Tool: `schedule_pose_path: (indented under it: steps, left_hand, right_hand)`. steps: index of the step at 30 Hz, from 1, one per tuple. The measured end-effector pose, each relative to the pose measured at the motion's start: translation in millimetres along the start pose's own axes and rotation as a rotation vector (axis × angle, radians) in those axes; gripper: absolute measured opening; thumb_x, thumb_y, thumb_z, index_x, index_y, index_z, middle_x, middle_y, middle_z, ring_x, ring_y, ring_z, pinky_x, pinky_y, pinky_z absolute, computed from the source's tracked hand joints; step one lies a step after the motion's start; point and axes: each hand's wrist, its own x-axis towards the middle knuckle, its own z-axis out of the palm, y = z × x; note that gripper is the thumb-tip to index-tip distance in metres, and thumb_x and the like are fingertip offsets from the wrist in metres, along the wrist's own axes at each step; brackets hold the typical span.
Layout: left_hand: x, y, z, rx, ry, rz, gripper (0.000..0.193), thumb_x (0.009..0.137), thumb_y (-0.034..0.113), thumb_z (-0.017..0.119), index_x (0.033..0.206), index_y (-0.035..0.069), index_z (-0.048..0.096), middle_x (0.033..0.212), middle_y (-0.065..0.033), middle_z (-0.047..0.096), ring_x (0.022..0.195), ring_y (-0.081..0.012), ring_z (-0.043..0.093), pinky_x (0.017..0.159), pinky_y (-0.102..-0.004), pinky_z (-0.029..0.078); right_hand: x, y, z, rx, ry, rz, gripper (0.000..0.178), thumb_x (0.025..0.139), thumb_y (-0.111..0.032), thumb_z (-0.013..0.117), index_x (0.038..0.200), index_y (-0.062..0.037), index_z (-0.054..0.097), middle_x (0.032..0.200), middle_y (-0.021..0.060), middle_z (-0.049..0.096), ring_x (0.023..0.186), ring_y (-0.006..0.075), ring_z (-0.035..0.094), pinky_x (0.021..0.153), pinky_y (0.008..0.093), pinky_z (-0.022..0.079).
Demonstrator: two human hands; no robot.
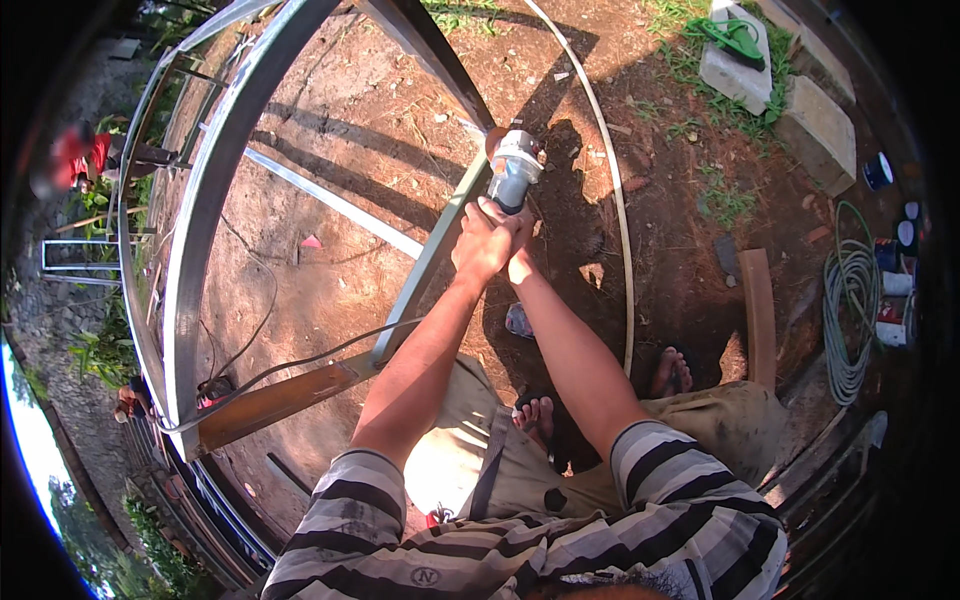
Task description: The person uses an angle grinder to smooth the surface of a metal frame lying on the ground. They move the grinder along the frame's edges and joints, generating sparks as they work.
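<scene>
Both my arms reach forward to an angle grinder (514, 180) with a grey body and a silver head. My left hand (482, 243) is wrapped round its rear part. Close against it, my right hand (523, 232) also grips the body, its fingers partly hidden. The brownish disc (495, 140) meets the corner of a metal frame, where a grey-green bar (437, 258) joins a dark bar (432, 50). Whether the disc is spinning I cannot tell.
A curved metal beam (197, 200) rises at left, with a rusty bar (275, 405) and a dark cable (330, 358) below. A pale hose (607, 140) crosses the dirt. Concrete blocks (818, 135) and a coiled hose (848, 320) lie right. A person in red (85, 160) is far left.
</scene>
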Motion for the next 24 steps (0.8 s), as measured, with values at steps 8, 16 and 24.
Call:
schedule_pose_path:
  steps: [8, 16, 24]
  left_hand:
    - [-3.1, -2.4, -4.2, 0.063, 0.034, 0.034, 0.083, 0.083, 0.055, 0.07, 0.139, -0.001, 0.046, 0.14, -0.0294, 0.06, 0.131, -0.0472, 0.06, 0.111, -0.0537, 0.047]
    - [-1.0, -7.1, -1.6, 0.098, 0.042, 0.096, 0.083, 0.082, 0.051, 0.071, 0.141, -0.002, 0.046, 0.142, -0.03, 0.058, 0.132, -0.047, 0.06, 0.111, -0.0543, 0.048]
    - [3.7, -2.7, -2.8, 0.047, 0.048, 0.074, 0.084, 0.084, 0.052, 0.07, 0.143, -0.003, 0.045, 0.144, -0.0316, 0.056, 0.133, -0.0486, 0.058, 0.112, -0.0544, 0.047]
  right_hand:
    - [-1.7, 10.1, 2.9, 0.012, -0.011, 0.011, 0.032, 0.094, -0.002, 0.078, 0.12, -0.0011, 0.06, 0.1, 0.0045, 0.069, 0.08, 0.017, 0.069, 0.069, 0.0328, 0.06]
    - [-14.5, 16.9, -14.2, 0.025, 0.009, 0.055, 0.031, 0.095, -0.002, 0.077, 0.12, -0.0012, 0.06, 0.1, 0.0047, 0.069, 0.08, 0.0177, 0.07, 0.068, 0.0333, 0.061]
    - [-2.7, 7.7, -14.5, 0.022, -0.015, 0.043, 0.03, 0.095, -0.002, 0.077, 0.119, -0.0013, 0.06, 0.099, 0.005, 0.069, 0.08, 0.0183, 0.071, 0.068, 0.0337, 0.061]
